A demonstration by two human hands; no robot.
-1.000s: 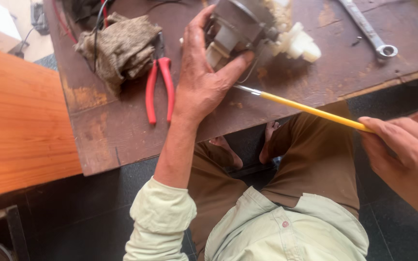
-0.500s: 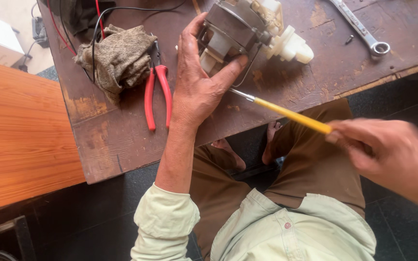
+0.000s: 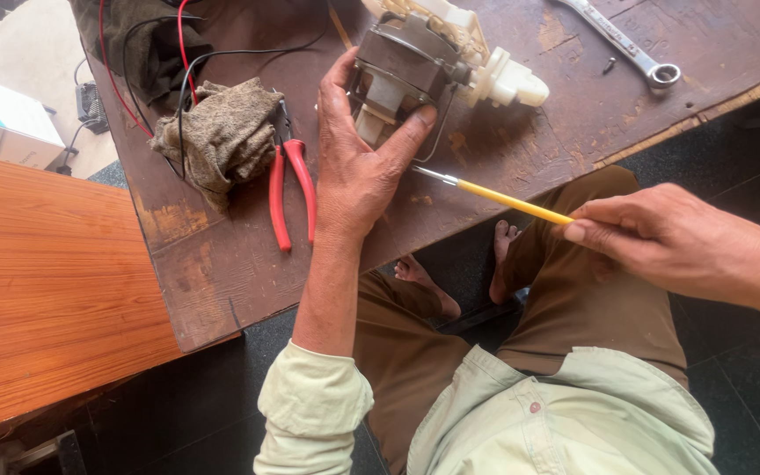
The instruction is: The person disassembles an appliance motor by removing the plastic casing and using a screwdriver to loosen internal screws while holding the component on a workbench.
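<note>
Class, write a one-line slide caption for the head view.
Left hand grips a small motor on a worn wooden table while the right hand points a yellow-handled screwdriver toward it.

Single head-worn view, looking steeply down from close above: worn bench (image 3: pixel 222 264) top of frame, own lap and bare feet below, both hands in shot. No second view.

The spanner (image 3: pixel 619 42) and the motor's (image 3: pixel 406 62) white housing run off the top edge.
</note>
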